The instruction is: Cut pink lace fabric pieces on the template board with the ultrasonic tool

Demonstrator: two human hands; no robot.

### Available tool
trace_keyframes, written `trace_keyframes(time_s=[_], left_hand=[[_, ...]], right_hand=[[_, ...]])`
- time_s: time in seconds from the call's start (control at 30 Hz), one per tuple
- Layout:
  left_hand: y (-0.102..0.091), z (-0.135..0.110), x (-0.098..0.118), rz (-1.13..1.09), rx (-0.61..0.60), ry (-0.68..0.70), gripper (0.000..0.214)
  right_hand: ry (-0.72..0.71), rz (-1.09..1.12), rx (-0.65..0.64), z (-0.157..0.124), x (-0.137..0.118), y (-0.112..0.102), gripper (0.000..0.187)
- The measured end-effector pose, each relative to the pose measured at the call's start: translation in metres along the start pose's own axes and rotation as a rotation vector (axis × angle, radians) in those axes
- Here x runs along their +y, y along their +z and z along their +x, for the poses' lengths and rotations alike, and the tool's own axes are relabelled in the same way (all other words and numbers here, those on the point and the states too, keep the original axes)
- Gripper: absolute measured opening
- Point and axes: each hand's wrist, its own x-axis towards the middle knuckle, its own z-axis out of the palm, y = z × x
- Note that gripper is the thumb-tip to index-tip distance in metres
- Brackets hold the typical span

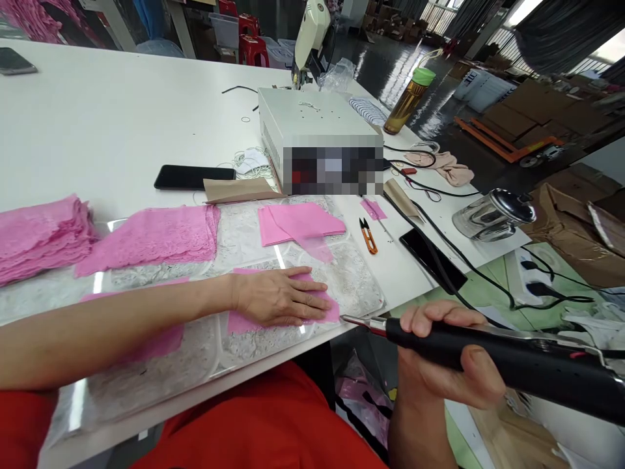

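My left hand (280, 298) lies flat, fingers stretched out, on a pink fabric piece (239, 322) near the table's front edge. My right hand (446, 355) is closed around a black handheld tool (517, 365) with a slim metal tip. That tip points left and sits at the right corner of the fabric under my left hand; whether it touches cannot be made out. Another pink piece (168, 339) lies partly hidden beneath my left forearm. Smooth pink pieces (297, 225) are stacked behind my left hand. Lacy pink fabric stacks (156, 238) stand farther left.
A grey box unit (317, 117) stands at the back, black cables (454, 241) running from its right side. Orange thread snips (368, 236), a black phone (432, 260), a dark phone-like slab (193, 177), a steel-lidded mug (493, 215) and a green-capped bottle (409, 101) are around it.
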Motion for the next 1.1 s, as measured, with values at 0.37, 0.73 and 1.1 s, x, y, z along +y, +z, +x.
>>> trace_keyframes(time_s=[0.37, 0.73, 1.1], left_hand=[[-0.0015, 0.0001, 0.0011, -0.013, 0.011, -0.007, 0.042], [-0.0027, 0.0008, 0.0030, -0.015, 0.066, 0.007, 0.041], [-0.0021, 0.0003, 0.0033, -0.028, 0.086, 0.015, 0.042]], right_hand=[[0.034, -0.006, -0.024, -0.0030, 0.0021, -0.0004, 0.018], [0.039, -0.007, -0.023, -0.0041, 0.0021, 0.0006, 0.016], [0.042, 0.005, -0.055, -0.0035, 0.0019, -0.0009, 0.014]])
